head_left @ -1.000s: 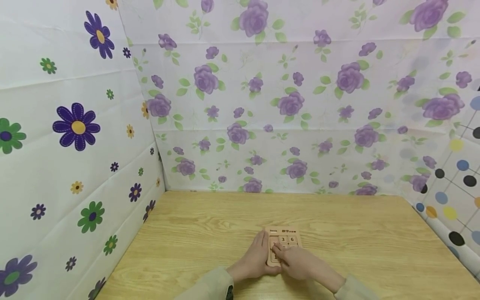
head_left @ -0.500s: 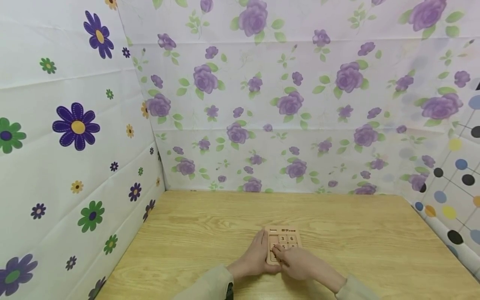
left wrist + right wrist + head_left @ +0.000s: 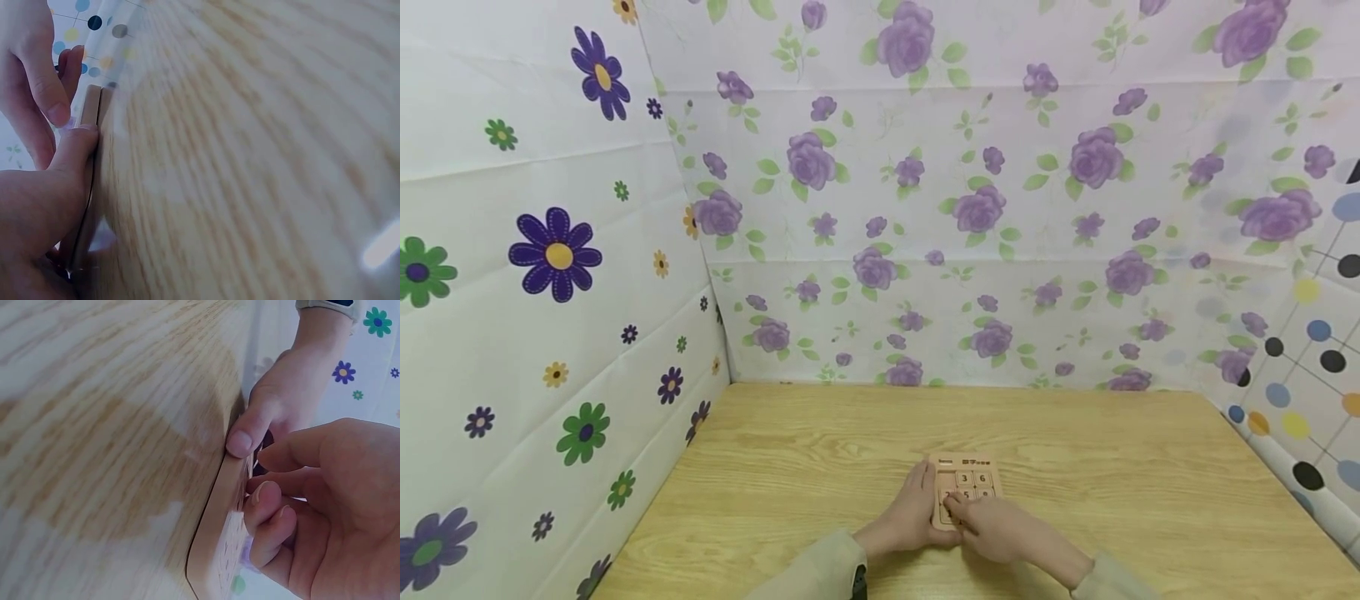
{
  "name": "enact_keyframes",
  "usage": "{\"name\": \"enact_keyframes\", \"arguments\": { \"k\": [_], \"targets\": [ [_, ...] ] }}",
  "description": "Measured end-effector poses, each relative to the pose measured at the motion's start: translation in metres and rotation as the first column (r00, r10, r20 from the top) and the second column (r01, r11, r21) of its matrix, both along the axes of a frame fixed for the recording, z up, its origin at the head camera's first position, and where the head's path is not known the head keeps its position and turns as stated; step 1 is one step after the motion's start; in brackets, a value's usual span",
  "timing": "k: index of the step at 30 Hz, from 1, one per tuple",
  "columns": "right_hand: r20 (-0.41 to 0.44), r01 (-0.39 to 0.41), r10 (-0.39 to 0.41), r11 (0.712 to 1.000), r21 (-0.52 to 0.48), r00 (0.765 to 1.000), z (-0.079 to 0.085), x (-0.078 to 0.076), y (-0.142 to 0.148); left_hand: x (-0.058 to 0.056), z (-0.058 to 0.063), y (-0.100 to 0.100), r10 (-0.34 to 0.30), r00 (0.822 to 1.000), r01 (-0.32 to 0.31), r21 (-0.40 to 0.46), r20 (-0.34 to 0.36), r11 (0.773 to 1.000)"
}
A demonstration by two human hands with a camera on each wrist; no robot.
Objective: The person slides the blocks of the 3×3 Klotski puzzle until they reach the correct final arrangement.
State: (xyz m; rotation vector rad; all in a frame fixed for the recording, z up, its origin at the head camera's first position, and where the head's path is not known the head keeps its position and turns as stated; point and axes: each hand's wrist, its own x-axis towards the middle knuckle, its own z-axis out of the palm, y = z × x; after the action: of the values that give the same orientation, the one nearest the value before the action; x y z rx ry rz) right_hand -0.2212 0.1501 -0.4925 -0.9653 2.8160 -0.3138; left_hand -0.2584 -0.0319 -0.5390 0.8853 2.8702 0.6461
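A flat wooden number slide puzzle (image 3: 985, 460) lies on the table, its square tiles bearing printed numbers. Tiles 3 and 6 show in the far row, with a gap at that row's left corner. My left hand (image 3: 910, 512) holds the board, fingers along its left side and thumb at the near edge. Over the near tiles is my right hand (image 3: 1000, 525), fingertips touching them around the left column and covering part of the near row. In the right wrist view, several fingers of the right hand (image 3: 337, 506) are bent beside the board (image 3: 215, 544), gripping nothing visible.
The wood-grain table (image 3: 820, 433) reaches back to a cloth with purple roses (image 3: 977, 208). A daisy-patterned cloth (image 3: 550, 333) stands on the left and a dotted cloth (image 3: 1307, 400) on the right. A dark band (image 3: 859, 582) circles the left wrist.
The 2 tile lies slightly nearer to me, level with the 5, and the far-left gap looks larger. The right fingertips have shifted only a little; the left hand stays put.
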Motion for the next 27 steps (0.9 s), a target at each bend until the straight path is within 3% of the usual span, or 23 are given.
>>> {"name": "enact_keyframes", "arguments": {
  "k": [17, 27],
  "targets": [
    [0.006, -0.02, 0.02, 0.999, -0.05, 1.0, -0.0013, 0.0006, 0.0049, -0.0011, -0.002, 0.0008, 0.003, 1.0, -0.003, 0.009, -0.029, 1.0],
    [0.001, 0.07, -0.07, 0.995, -0.071, 0.998, -0.0031, -0.0023, 0.0071, -0.0003, -0.0017, 0.0004, 0.006, 1.0, -0.007, 0.018, 0.011, 1.0]
  ]
}}
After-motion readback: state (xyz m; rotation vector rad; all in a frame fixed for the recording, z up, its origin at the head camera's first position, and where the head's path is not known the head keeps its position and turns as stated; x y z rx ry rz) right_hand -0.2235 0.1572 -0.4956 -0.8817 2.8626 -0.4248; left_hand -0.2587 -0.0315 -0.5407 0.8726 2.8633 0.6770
